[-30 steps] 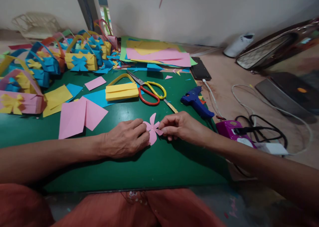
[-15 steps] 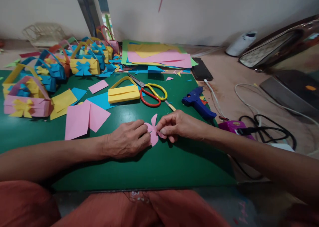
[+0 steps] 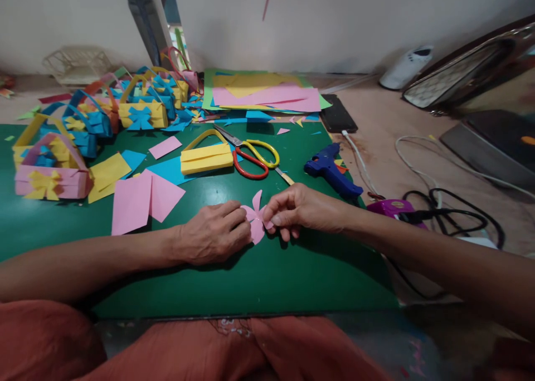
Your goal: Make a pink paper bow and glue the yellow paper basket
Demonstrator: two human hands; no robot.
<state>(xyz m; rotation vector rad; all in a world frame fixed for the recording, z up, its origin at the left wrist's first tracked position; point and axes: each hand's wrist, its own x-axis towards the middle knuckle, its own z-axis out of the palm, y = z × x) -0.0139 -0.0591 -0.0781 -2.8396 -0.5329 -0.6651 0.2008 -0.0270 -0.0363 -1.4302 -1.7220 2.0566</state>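
Note:
A pink paper flower [image 3: 257, 218] with long petals lies between my hands, low over the green tabletop [image 3: 200, 289]. My left hand [image 3: 221, 230] is closed on its left petals, knuckles up. From the other side my right hand [image 3: 290, 211] pinches a right-hand petal between thumb and forefinger. Beyond them lie scissors [image 3: 254, 158] with one red and one yellow handle, next to a small yellow paper basket [image 3: 207, 158]. To the left rest pink paper pieces [image 3: 131, 203] and a yellow piece [image 3: 108, 175].
Several finished paper baskets [image 3: 52, 181] crowd the back left. Coloured sheets [image 3: 267, 98] are stacked at the back. On the right are a blue glue gun [image 3: 332, 169], a phone [image 3: 337, 113], a purple box [image 3: 393, 209] and tangled cables [image 3: 463, 216].
Both hands keep their grip on the pink paper flower, which shifts very slightly. The right fingers move a little at the petal. The camera view has turned slightly.

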